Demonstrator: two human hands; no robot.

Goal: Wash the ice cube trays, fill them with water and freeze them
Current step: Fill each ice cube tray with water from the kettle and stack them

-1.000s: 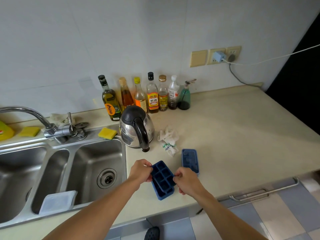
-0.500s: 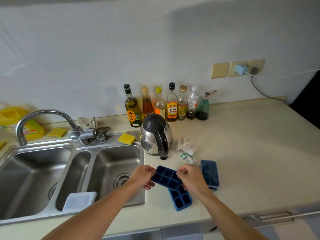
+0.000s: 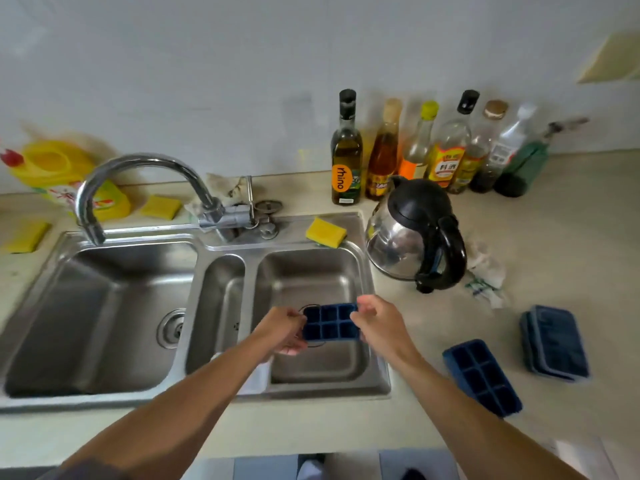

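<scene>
Pinching one blue tray (image 3: 330, 322) over the steel sink (image 3: 311, 220): left hand (image 3: 282, 329), right hand (image 3: 375, 325); beige counter (image 3: 554, 237).

2 forearms extended forward.
Left hand (image 3: 282, 329) and right hand (image 3: 377, 325) pinch opposite ends of 1 ice cube tray (image 3: 330, 322).

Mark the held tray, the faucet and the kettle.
held tray (image 3: 330, 322): head view, middle of its grid.
faucet (image 3: 138, 163): head view, top of the spout's arch.
kettle (image 3: 393, 251): head view, steel body.
</scene>
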